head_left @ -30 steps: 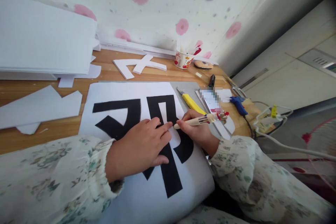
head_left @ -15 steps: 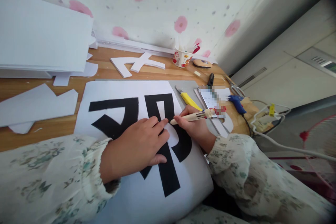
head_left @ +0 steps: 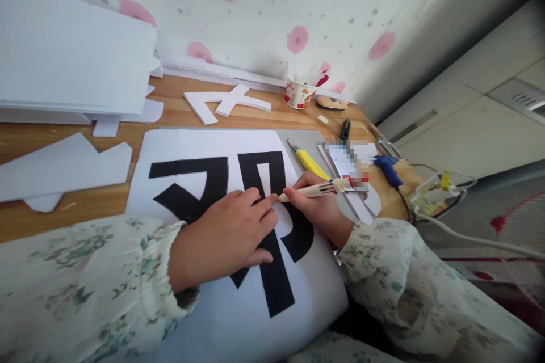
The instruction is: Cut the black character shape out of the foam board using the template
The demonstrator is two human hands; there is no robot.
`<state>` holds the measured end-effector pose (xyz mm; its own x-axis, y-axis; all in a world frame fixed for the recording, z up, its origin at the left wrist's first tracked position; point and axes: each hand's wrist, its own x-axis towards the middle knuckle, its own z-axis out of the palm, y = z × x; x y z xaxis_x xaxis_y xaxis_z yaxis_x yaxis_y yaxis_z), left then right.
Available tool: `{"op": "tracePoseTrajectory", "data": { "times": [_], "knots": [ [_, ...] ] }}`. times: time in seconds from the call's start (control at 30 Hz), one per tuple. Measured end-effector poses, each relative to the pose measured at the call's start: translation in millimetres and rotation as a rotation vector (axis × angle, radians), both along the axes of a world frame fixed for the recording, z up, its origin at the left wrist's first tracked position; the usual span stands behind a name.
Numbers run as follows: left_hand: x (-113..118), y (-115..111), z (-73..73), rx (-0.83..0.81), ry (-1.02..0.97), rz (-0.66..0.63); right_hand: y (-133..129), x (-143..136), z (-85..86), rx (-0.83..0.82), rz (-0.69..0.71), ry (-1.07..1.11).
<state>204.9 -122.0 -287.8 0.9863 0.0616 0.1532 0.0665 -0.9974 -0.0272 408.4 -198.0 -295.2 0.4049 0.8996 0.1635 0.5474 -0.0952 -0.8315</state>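
My left hand [head_left: 230, 232] lies flat with fingers spread, pressing on black cut-out character pieces. One black piece [head_left: 277, 286] runs under its fingers, and another [head_left: 200, 173] shows to its left. Beneath them is a large white sheet [head_left: 183, 142] that bends down over the front table edge. In my right hand [head_left: 317, 204] is a cream multi-colour pen [head_left: 313, 190], held in a writing grip. Its tip points left, beside my left index fingertip, at the edge of the right-hand black piece. Whether the tip touches the sheet I cannot tell.
A yellow utility knife [head_left: 310, 163] lies on a grey mat [head_left: 293, 139]. Beyond are a phone [head_left: 343, 161], a blue glue gun [head_left: 387, 170], scissors [head_left: 385, 142], a paper cup [head_left: 300, 93] and a mouse [head_left: 331, 103]. White foam-board pieces [head_left: 63, 170] lie left; cords [head_left: 438, 229] hang right.
The whole view has shifted slightly, so everything appears a little farther right. Both hands keep nearly the same place on the sheet, and the pen stays in my right hand.
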Motion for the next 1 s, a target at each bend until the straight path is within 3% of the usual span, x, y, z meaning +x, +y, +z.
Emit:
{"op": "tracePoseTrajectory", "data": {
  "times": [0.63, 1.0],
  "knots": [
    [-1, -1, 0.0, -0.001, 0.01, 0.009, -7, 4, 2.5, -0.003, 0.041, -0.023],
    [1, -2, 1.8, -0.001, 0.017, 0.013, -16, 8, -6.1, 0.015, 0.039, -0.009]
  ]
}}
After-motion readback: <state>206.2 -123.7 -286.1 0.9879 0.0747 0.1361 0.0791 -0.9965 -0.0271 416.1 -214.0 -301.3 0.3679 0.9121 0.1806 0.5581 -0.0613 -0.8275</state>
